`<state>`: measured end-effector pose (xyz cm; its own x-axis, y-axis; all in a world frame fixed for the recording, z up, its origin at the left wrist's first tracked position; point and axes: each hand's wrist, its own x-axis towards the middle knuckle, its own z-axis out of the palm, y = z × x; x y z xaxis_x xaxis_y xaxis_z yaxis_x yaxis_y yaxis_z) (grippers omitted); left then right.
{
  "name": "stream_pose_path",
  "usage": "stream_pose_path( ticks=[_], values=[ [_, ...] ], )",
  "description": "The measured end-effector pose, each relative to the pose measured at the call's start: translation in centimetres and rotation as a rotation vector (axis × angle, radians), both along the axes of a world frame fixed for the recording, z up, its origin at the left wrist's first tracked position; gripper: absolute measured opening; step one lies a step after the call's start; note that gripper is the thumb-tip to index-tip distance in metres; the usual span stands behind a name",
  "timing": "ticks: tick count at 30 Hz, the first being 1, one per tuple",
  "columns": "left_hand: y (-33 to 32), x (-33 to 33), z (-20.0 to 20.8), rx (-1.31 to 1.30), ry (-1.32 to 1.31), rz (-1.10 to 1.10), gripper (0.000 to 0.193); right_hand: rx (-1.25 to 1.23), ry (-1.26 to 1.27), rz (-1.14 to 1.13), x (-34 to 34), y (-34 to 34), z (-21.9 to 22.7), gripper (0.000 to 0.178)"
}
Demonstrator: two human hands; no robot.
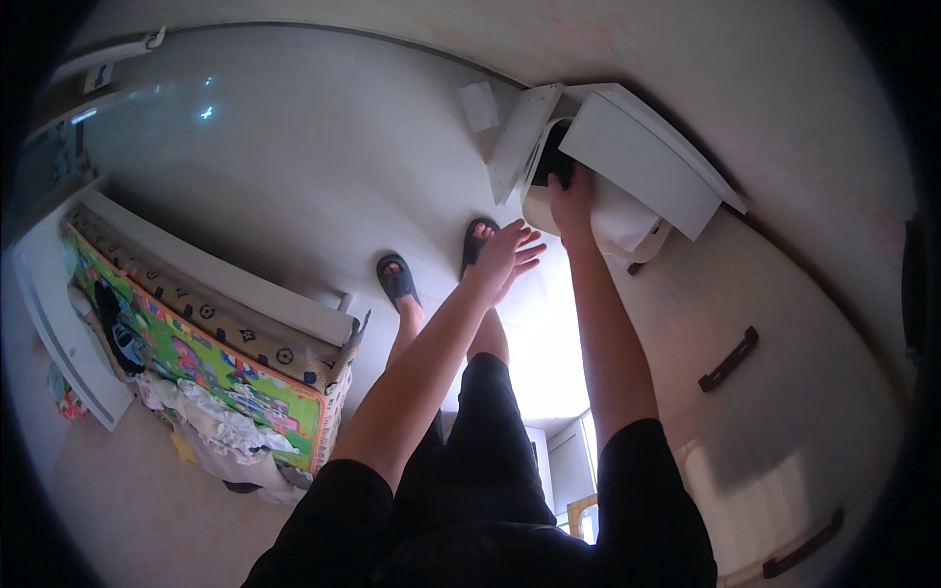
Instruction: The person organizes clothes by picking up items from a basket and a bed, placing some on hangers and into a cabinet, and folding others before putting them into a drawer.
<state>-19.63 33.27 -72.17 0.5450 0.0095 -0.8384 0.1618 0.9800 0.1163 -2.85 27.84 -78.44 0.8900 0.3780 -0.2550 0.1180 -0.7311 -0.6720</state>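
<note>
A white bin-like container (613, 211) with rounded corners stands partly beneath a white shelf unit. My right hand (571, 199) is at its rim, fingers curled against a dark patch (555, 157). Whether that patch is a black object or the container's shadowed inside, I cannot tell; the fingertips are partly lost in it. To the left and nearer me, my left hand (509, 258) hangs in the air with fingers spread, holding nothing.
The white shelf unit's top (637, 152) overhangs the container. A cabinet front with dark handles (728, 360) runs along the right. At left is a bed with a green patterned mat (225, 372) and heaped clothes (221, 421). A white paper-like piece (479, 106) lies near the shelf.
</note>
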Motion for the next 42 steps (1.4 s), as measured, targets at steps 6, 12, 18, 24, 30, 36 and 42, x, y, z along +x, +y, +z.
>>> stream_pose_path(
  ticks=[6,12,18,24,30,36,42],
  values=[
    [1.5,4.4,2.0,0.076,0.043,-0.034,0.056,0.023,0.050,-0.353,-3.1,-7.1,8.4,0.052],
    [3.6,7.0,3.7,0.124,0.046,-0.114,0.051,-0.247,-0.318,-0.031,-1.2,-9.9,8.7,0.062],
    [3.6,6.7,3.5,0.177,0.046,-0.146,0.050,-0.038,-0.221,-0.179,3.2,-7.4,5.1,0.072],
    [3.5,6.3,3.3,0.193,0.042,-0.164,0.049,-0.161,0.038,-0.436,5.8,-5.1,5.5,0.078],
    [3.6,6.3,3.1,0.169,0.055,-0.152,0.048,0.572,0.195,-0.670,3.0,-3.4,5.4,0.070],
    [3.6,6.0,2.8,0.138,0.010,-0.141,0.049,0.054,0.150,-0.442,0.9,-1.5,0.8,0.073],
    [3.7,5.8,3.1,0.079,-0.029,-0.145,0.056,-0.435,-0.214,0.022,1.4,-1.6,1.3,0.072]
  ],
)
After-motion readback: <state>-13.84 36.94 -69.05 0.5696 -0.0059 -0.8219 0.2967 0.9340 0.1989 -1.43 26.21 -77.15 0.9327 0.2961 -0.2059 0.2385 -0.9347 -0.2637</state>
